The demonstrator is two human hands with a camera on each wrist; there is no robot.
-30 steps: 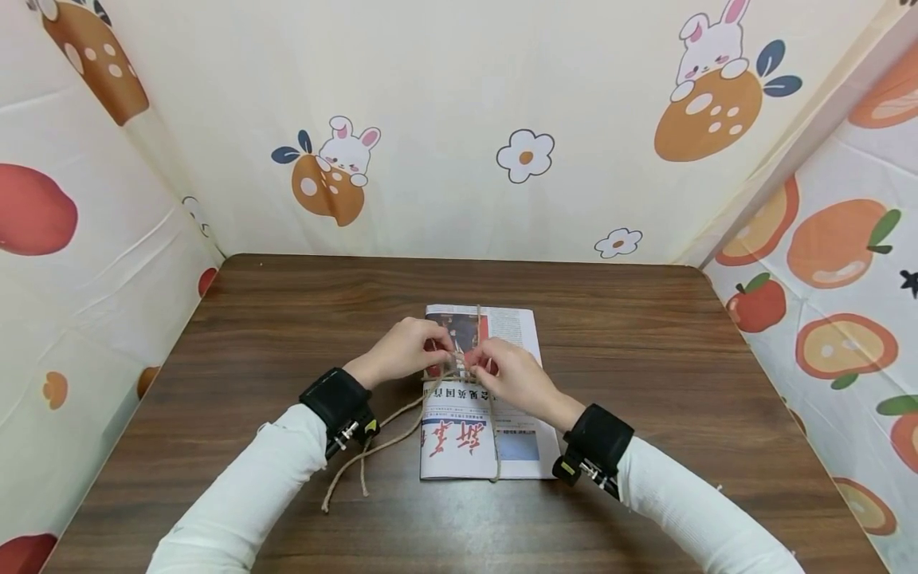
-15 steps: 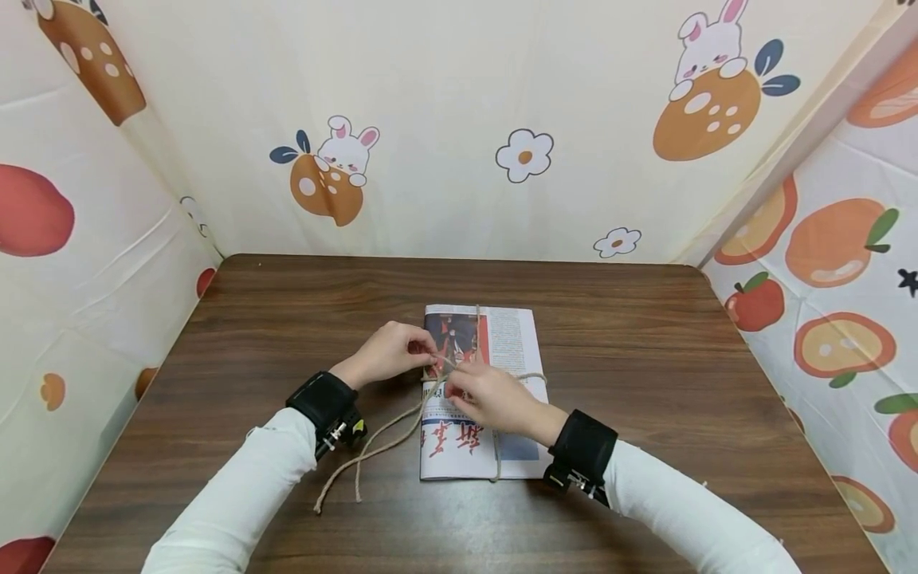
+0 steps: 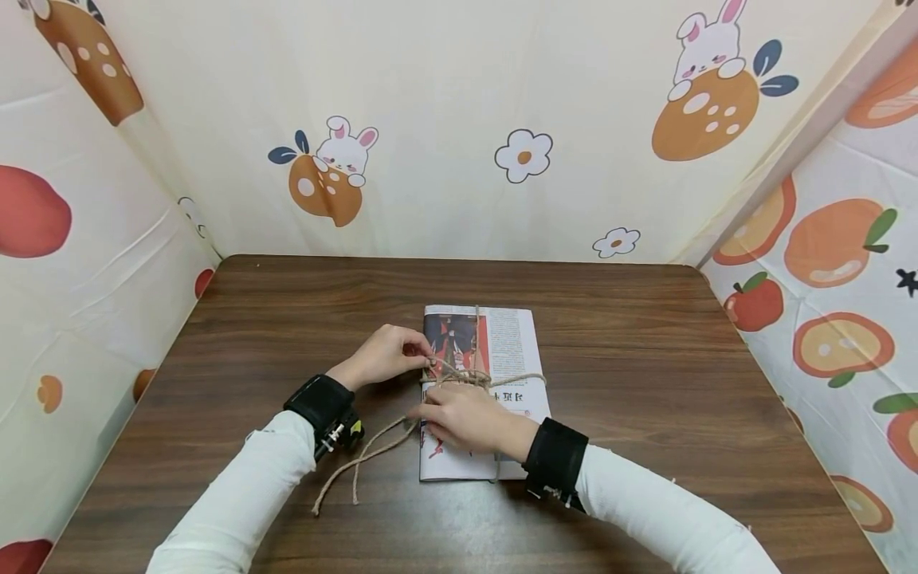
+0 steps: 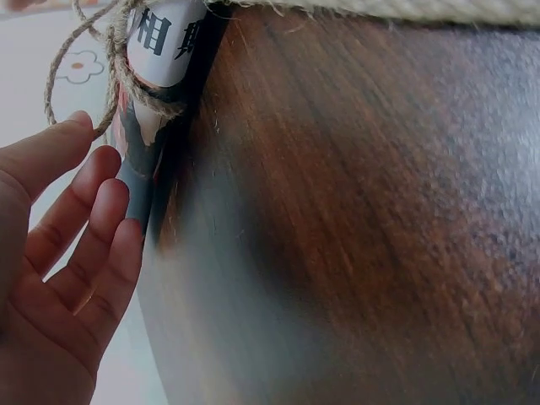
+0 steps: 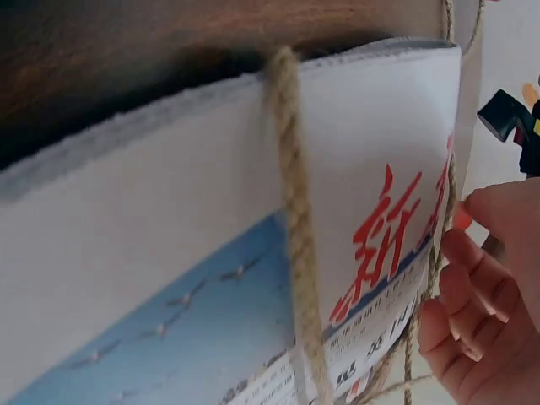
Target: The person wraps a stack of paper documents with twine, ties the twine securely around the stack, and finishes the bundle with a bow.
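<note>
A folded newspaper bundle lies on the table, with twine crossing it lengthwise and widthwise. Knotted strands gather near its middle. My left hand is at the bundle's left edge, and its thumb and index finger pinch a loop of twine. My right hand is over the lower left of the bundle and hides much of the red print. Its thumb and index tips come close to a strand hanging over the paper's edge. Two loose twine ends trail left onto the wood.
The brown wood-grain table carries the bundle. A cream wall printed with rabbits and flowers stands behind it, with fruit-printed cloth at both sides. Black camera straps wrap both wrists.
My right hand has moved down and left from the knot to the paper's left edge. My left hand has drawn slightly left with the twine, and a loop now shows beside the knot.
</note>
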